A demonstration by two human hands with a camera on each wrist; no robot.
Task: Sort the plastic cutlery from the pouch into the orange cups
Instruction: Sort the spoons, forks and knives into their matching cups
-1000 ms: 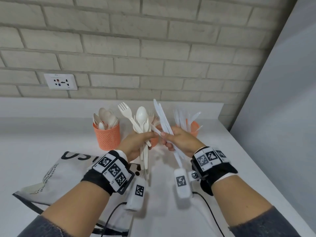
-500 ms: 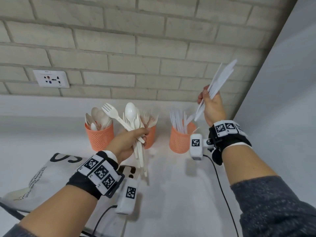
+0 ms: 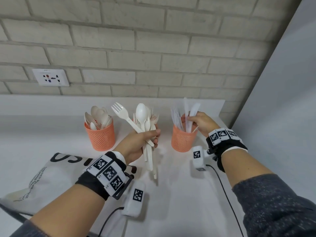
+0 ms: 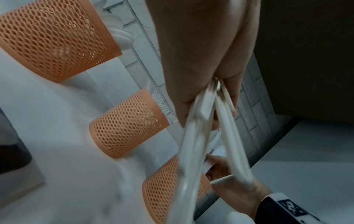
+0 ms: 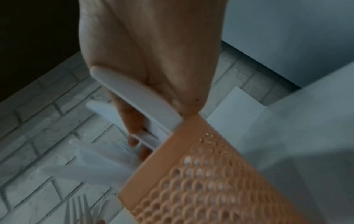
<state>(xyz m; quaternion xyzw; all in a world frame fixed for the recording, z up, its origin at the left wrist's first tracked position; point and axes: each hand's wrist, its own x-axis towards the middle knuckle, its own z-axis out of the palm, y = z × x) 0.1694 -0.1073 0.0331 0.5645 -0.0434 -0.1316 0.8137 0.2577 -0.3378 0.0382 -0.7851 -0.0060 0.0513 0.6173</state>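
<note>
My left hand [image 3: 151, 136] grips a bunch of white forks and spoons [image 3: 142, 115] upright in front of the middle orange cup [image 4: 128, 122], which it mostly hides in the head view. The bunch's handles [image 4: 201, 136] hang below the fist. My right hand [image 3: 189, 119] pinches a few white knives [image 3: 192, 113] whose lower ends stand inside the right orange cup [image 3: 182, 141], among the knives that fill it. A serrated knife blade [image 5: 134, 94] lies along my fingers [image 5: 134, 121] just above the cup rim [image 5: 191, 136]. The left orange cup [image 3: 100, 135] holds spoons.
The printed pouch [image 3: 51, 171] lies flat on the white counter [image 3: 171, 194] at the near left, under my left forearm. A brick wall with a socket [image 3: 50, 77] runs behind the cups. A grey panel [image 3: 282, 100] closes the right side.
My right hand, which held the knives high by the wall, has come down and set them into the right cup. My left hand has kept its bunch nearly still.
</note>
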